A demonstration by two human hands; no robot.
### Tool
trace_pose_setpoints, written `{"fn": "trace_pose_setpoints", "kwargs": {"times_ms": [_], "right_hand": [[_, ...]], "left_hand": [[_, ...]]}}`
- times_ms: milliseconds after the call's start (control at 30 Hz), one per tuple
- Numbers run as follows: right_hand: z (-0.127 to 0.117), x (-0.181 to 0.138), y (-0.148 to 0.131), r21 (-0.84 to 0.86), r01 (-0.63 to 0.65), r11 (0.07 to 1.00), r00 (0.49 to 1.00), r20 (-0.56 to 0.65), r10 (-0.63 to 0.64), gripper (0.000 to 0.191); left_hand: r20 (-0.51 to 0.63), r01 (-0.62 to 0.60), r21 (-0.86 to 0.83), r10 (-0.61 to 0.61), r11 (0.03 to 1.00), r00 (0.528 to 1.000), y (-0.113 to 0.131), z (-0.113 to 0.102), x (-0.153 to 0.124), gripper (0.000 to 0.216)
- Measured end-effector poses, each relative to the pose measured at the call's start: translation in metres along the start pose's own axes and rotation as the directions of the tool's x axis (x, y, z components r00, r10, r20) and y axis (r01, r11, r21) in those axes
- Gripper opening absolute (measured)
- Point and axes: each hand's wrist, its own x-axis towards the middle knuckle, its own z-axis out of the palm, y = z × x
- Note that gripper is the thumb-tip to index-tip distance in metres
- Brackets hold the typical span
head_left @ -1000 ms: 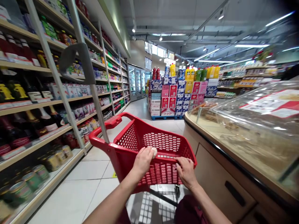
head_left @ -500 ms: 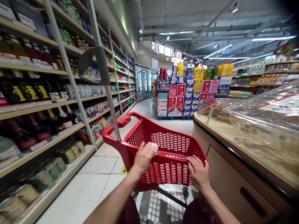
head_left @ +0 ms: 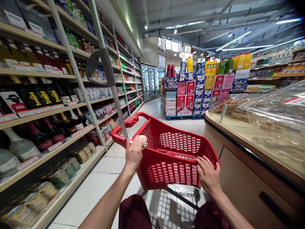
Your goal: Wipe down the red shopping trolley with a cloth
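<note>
A red plastic shopping basket on wheels (head_left: 176, 149) stands on the aisle floor in front of me. My left hand (head_left: 134, 152) is closed around a small whitish object (head_left: 143, 140) that I cannot make out, just beside the basket's near left corner and its grey pull handle (head_left: 111, 86). My right hand (head_left: 208, 173) rests on the basket's near right rim with the fingers curled over it.
Shelves of bottles and cans (head_left: 47, 105) line the left. A glass-covered food counter (head_left: 259, 127) with drawers runs along the right. A stacked display of boxes and drink bottles (head_left: 197, 92) stands ahead, with fridges (head_left: 150, 81) at the aisle's far end.
My left hand has lifted off the basket's rear rim and moved left toward the corner by the handle. The basket and view have shifted right; my right hand stays on the rim.
</note>
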Motion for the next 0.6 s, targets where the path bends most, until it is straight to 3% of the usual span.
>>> {"fn": "trace_pose_setpoints", "kwargs": {"times_ms": [67, 200, 267, 433, 600], "right_hand": [[0.001, 0.000, -0.003, -0.001, -0.025, 1.000, 1.000, -0.018, 0.025, 0.036], [0.003, 0.000, -0.003, -0.002, -0.007, 1.000, 1.000, -0.025, 0.007, 0.036], [0.003, 0.001, -0.001, -0.003, 0.014, 1.000, 1.000, -0.009, -0.014, 0.036], [0.003, 0.001, -0.002, 0.013, -0.028, 1.000, 1.000, -0.007, 0.028, 0.037], [0.003, 0.001, 0.000, 0.014, 0.005, 1.000, 1.000, 0.015, -0.006, 0.037]], "left_hand": [[-0.019, 0.039, 0.023, -0.038, 0.999, 0.999, -0.005, -0.001, -0.001, 0.042], [0.053, -0.207, -0.072, 0.212, 0.976, 0.976, 0.028, 0.012, -0.010, 0.045], [0.044, -0.241, -0.089, 0.245, 0.967, 0.968, 0.031, 0.013, -0.010, 0.043], [-0.056, 0.021, -0.003, -0.021, 1.000, 0.998, -0.001, 0.002, -0.003, 0.039], [0.069, -0.207, -0.104, 0.215, 0.973, 0.974, 0.039, 0.017, -0.012, 0.043]]}}
